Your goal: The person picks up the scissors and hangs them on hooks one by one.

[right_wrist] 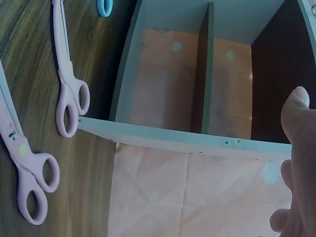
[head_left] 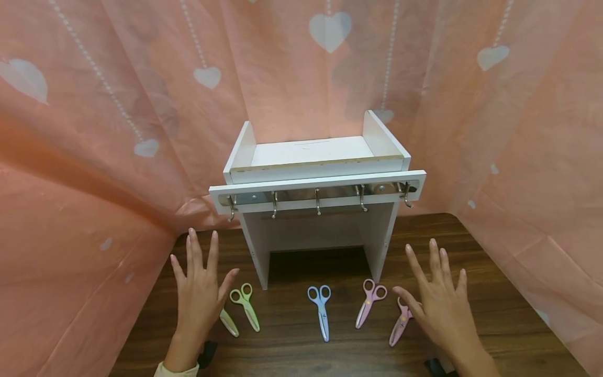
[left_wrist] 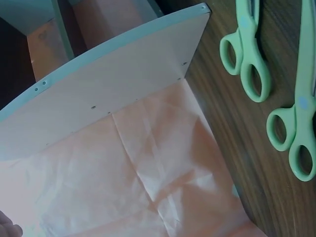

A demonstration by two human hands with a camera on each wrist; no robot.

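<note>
My left hand [head_left: 198, 293] is held with fingers spread at the left, overlapping one green pair of scissors [head_left: 229, 322] in the head view. Just right of it lies a second green pair of scissors [head_left: 248, 307]. Blue scissors [head_left: 320, 309] lie at the middle, handles toward the rack. Pink scissors [head_left: 367, 306] lie to their right, with another pink pair [head_left: 400, 325] partly hidden by my right hand [head_left: 443, 309]. That hand is also spread, with nothing in its grasp. In the right wrist view its thumb [right_wrist: 296, 106] and some fingertips show.
Behind the scissors stands a white shelf unit [head_left: 254, 251] with a front rail [head_left: 297, 193] bearing several metal hooks [head_left: 317, 201]. A pink curtain [head_left: 301, 78] with white hearts surrounds the brown wood-grain table [head_left: 292, 356] at the back and sides.
</note>
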